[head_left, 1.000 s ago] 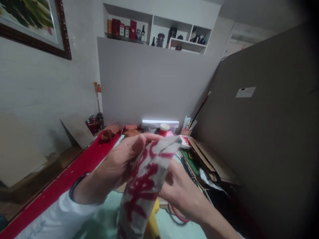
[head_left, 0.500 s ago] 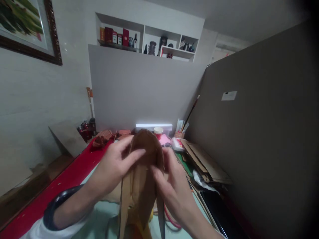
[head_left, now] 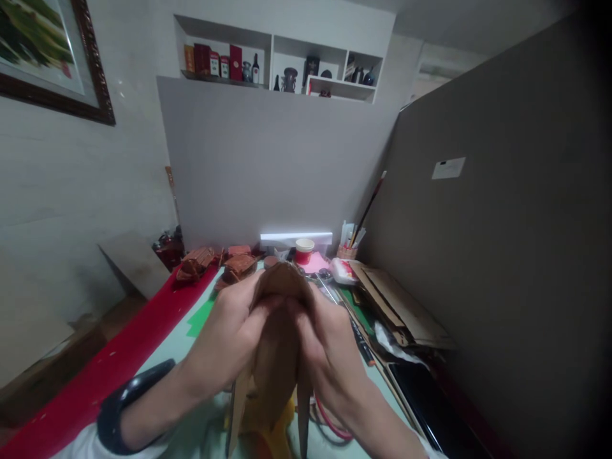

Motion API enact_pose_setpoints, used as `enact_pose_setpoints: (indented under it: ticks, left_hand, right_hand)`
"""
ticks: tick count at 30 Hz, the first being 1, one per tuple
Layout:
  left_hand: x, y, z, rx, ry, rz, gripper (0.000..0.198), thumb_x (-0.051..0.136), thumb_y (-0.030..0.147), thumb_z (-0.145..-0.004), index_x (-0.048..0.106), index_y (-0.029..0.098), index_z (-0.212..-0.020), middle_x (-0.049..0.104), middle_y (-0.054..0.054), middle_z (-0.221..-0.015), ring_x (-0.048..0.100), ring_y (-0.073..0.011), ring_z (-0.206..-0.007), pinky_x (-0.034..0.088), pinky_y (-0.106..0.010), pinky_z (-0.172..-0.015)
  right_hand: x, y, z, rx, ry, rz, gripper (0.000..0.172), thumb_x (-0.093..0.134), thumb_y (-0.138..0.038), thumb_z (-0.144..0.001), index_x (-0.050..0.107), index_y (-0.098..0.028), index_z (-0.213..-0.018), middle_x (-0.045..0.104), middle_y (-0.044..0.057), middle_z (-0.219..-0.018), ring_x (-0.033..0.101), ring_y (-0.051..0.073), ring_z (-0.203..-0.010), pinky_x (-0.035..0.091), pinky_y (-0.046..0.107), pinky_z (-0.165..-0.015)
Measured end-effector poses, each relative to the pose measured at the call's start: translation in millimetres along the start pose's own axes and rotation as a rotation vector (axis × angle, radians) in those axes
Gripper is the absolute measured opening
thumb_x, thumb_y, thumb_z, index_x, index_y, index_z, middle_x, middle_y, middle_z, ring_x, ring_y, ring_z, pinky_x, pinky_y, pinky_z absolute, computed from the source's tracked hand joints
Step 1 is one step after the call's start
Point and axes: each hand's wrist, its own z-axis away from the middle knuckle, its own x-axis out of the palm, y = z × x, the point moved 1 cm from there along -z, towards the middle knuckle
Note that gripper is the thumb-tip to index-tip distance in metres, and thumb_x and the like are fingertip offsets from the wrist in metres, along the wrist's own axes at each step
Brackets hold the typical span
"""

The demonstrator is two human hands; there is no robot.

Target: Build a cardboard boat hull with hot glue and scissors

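Note:
A folded brown cardboard piece (head_left: 277, 363), curved at its far end with two long side strips toward me, is held up over the table. My left hand (head_left: 239, 325) grips its left side, the thumb pressed inside the curve. On the opposite side my right hand (head_left: 325, 331) does the same, its thumb close to the left one. The fingers behind the cardboard are hidden. Beneath it, partly covered, lies something yellow and orange (head_left: 268, 433) that I cannot make out. A pink-red loop (head_left: 329, 424) shows beside my right wrist.
Flat cardboard sheets (head_left: 401, 306) are stacked at the right, near a black flat panel (head_left: 430, 408). A paper cup (head_left: 305, 251), a brush holder (head_left: 347, 250) and reddish-brown bundles (head_left: 239, 264) stand along the back. A grey partition (head_left: 492, 242) rises at the right.
Both thumbs have moved inward and together inside the curved end. The cardboard's far end has dropped slightly, and more of the brown bundles and a green sheet show behind my left hand.

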Motion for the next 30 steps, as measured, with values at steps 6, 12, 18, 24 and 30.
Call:
enact_pose_setpoints:
  ticks: [6, 12, 18, 24, 30]
  left_hand:
    - [15.4, 4.2, 13.4, 0.051, 0.161, -0.079, 0.016, 0.051, 0.014, -0.092, 0.06, 0.022, -0.083, 0.063, 0.005, -0.076, 0.059, -0.0136, -0.069, 0.046, -0.022, -0.064]
    - [22.1, 10.7, 21.3, 0.076, 0.227, -0.148, 0.023, 0.051, 0.014, -0.09, 0.055, 0.022, -0.069, 0.05, 0.006, -0.063, 0.046, -0.0126, -0.057, 0.037, -0.023, -0.053]
    - [9.6, 13.5, 10.5, 0.013, 0.151, -0.085, 0.012, 0.06, 0.019, -0.089, 0.068, 0.024, -0.082, 0.063, 0.006, -0.069, 0.059, -0.0139, -0.066, 0.047, -0.02, -0.058]
    - [-9.2, 18.6, 7.3, -0.033, 0.185, -0.022, 0.009, 0.067, 0.028, -0.088, 0.076, 0.028, -0.09, 0.071, 0.007, -0.077, 0.062, -0.0121, -0.07, 0.048, -0.016, -0.057]
    - [-18.1, 21.0, 10.8, -0.163, 0.07, 0.127, 0.009, 0.068, 0.031, -0.086, 0.074, 0.024, -0.084, 0.078, 0.003, -0.079, 0.071, -0.0188, -0.074, 0.057, -0.022, -0.059]
  right_hand:
    - [3.3, -0.6, 5.8, -0.119, 0.026, 0.069, 0.019, 0.04, -0.022, -0.098, 0.056, -0.019, -0.087, 0.058, 0.0, -0.072, 0.06, 0.015, -0.063, 0.045, 0.025, -0.06]
    - [5.3, -0.9, 10.4, -0.225, 0.05, 0.07, 0.023, 0.038, -0.025, -0.1, 0.058, -0.016, -0.091, 0.053, -0.001, -0.07, 0.051, 0.013, -0.056, 0.039, 0.026, -0.055]
    - [-8.4, -5.2, 4.7, -0.107, -0.072, 0.088, 0.026, 0.038, -0.023, -0.102, 0.062, -0.017, -0.112, 0.065, 0.001, -0.083, 0.063, 0.017, -0.072, 0.047, 0.026, -0.064]
    - [-34.4, -28.6, 4.9, -0.198, -0.023, 0.224, 0.027, 0.053, -0.026, -0.098, 0.064, -0.01, -0.118, 0.069, 0.002, -0.087, 0.066, 0.015, -0.075, 0.047, 0.026, -0.068]
    - [-34.2, -39.0, 9.0, -0.393, 0.064, 0.279, 0.016, 0.05, -0.007, -0.097, 0.063, -0.014, -0.09, 0.059, -0.001, -0.073, 0.056, 0.008, -0.059, 0.043, 0.02, -0.057]
